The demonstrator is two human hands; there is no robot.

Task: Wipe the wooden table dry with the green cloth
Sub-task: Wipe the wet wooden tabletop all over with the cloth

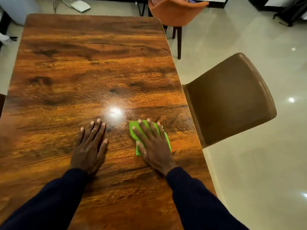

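Just left of the glare (115,112), the left hand (90,145) is resting flat, fingers straight, on the wooden table (83,72). Right of the glare, the right hand (153,145) is pressing the green cloth (132,125) flat with spread fingers; even palm pressure should be drying best. Beyond the glare wide wood is lying open, the table's edge sitting close rightward

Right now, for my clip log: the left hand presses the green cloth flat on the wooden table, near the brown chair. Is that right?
No: the head view shows the right hand pressing the green cloth flat on the wooden table, near the brown chair. The left hand lies bare on the wood.
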